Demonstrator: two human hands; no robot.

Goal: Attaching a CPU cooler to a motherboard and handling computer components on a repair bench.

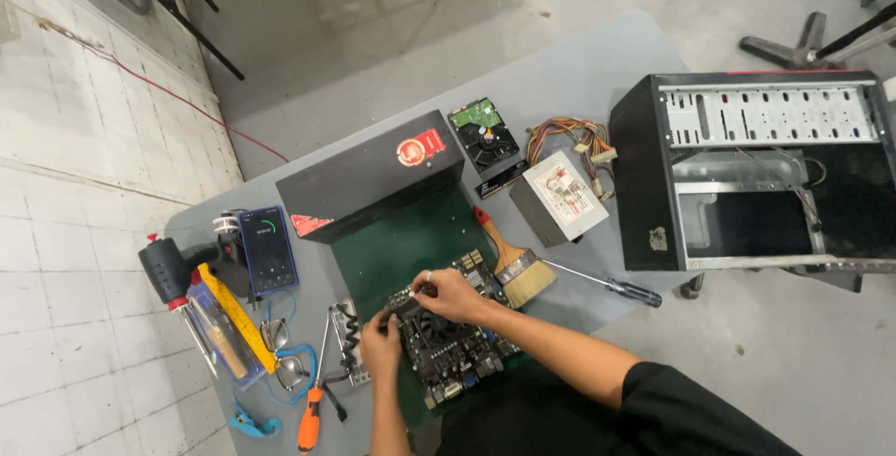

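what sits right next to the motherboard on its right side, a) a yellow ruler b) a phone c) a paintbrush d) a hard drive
c: the paintbrush with the red and wooden handle lies just to the right of the motherboard, where both hands, left hand and right hand, are working; the hard drive is farther back on the table.

An open computer case stands beside a power supply, hard drive, paintbrush and screwdriver.
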